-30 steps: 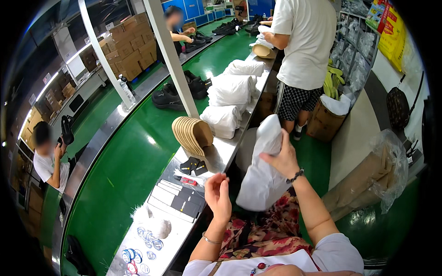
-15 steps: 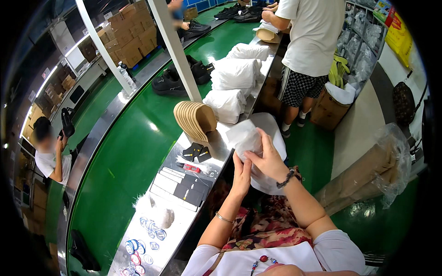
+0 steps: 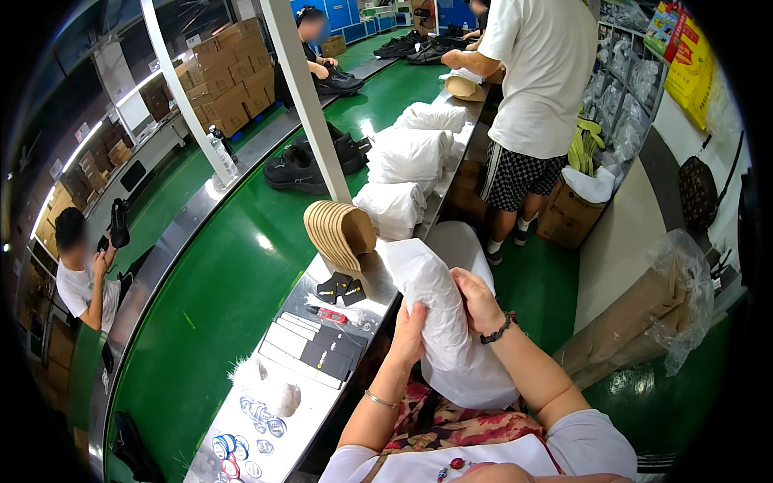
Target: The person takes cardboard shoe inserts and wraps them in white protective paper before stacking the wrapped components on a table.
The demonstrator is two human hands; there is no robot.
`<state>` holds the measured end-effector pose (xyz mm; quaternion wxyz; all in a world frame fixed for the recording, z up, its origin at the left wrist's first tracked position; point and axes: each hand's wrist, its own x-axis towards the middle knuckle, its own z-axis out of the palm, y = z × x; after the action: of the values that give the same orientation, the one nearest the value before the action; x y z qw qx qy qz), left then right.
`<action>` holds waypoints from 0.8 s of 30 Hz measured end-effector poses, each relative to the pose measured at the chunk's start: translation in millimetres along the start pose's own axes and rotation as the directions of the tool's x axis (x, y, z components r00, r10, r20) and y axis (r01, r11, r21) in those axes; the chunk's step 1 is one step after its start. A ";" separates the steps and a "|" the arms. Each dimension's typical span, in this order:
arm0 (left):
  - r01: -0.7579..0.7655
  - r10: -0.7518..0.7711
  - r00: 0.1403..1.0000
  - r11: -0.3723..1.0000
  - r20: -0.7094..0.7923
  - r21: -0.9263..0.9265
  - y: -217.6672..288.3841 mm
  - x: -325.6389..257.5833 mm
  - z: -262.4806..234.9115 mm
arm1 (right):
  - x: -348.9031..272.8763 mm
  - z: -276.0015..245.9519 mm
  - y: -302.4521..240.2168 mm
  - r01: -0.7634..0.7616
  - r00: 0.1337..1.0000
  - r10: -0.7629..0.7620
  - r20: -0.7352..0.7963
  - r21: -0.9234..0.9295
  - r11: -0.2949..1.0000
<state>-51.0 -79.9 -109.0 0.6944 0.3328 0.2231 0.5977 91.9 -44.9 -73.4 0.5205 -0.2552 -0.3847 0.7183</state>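
Note:
A long white wrapped bundle (image 3: pixel 443 314) slants up in front of my body, its wrinkled covering thin paper or plastic; I cannot tell what is inside. My left hand (image 3: pixel 409 332) grips its left side, thumb lying along the front. On the opposite side, my right hand (image 3: pixel 481 304) has its fingers curled against the bundle. The bundle's upper end reaches over the edge of the metal bench (image 3: pixel 378 282). Just beyond it, similar white wrapped bundles (image 3: pixel 409 154) lie in a row. A rolled, striped brown cardboard piece (image 3: pixel 334 233) stands close to the upper end.
Black and white cards (image 3: pixel 330 354), a red cutter (image 3: pixel 332 315) and round stickers (image 3: pixel 262 414) lie on the bench. Black shoes (image 3: pixel 298 167) sit on the green conveyor (image 3: pixel 225 266). A co-worker (image 3: pixel 535 80) stands ahead. Plastic-wrapped cardboard (image 3: pixel 628 314) leans at right.
The white bundle, earlier mostly hidden behind my hands, now shows at full length before me. My hands have moved apart to its two sides. The view has shifted slightly.

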 end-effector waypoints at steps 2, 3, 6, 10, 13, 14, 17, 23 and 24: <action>-0.011 0.011 1.000 0.999 -0.010 0.036 0.9 -1.5 -0.2 | 0.0 2.7 0.9 0.002 0.999 -0.002 -0.040 -0.015 1.000; -0.018 0.019 1.000 0.999 -0.012 0.051 1.3 -2.0 0.7 | 0.4 4.0 0.2 0.004 0.998 -0.006 -0.059 -0.026 1.000; 0.101 -0.087 0.990 0.988 0.113 -0.119 6.2 -8.4 3.9 | 3.8 3.7 2.0 0.059 0.988 -0.097 -0.117 -0.293 0.954; 0.226 -0.216 0.970 0.970 0.112 -0.087 14.3 -10.1 13.8 | 12.2 -2.2 -2.7 0.297 0.919 -0.394 0.026 -0.701 0.648; 0.119 -0.120 0.987 0.993 0.106 0.022 29.5 -10.9 26.1 | -2.5 4.3 -26.4 0.011 0.997 -0.041 -0.059 -0.448 0.894; 0.054 -0.054 0.999 0.998 0.008 0.030 26.3 -8.9 16.9 | -6.2 -11.0 -32.0 0.037 0.996 -0.001 0.088 -0.399 0.916; -0.014 0.007 0.996 0.997 -0.092 -0.070 35.9 -0.5 18.9 | -34.4 -29.0 -50.1 -0.045 0.923 0.219 0.315 -0.479 0.877; -0.044 0.022 0.970 0.995 -0.242 -0.089 41.0 13.9 33.2 | -45.0 -14.4 -35.5 0.019 0.997 0.058 0.054 -0.870 0.492; -0.047 0.020 0.966 0.994 -0.259 -0.099 41.7 16.5 31.4 | -42.9 -15.8 -37.8 0.129 0.992 -0.058 0.117 -0.930 0.345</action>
<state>-54.2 -67.3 -55.8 0.6657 0.2194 0.2745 0.6583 139.0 -74.7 -53.0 0.3101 -0.4610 -0.7553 0.3477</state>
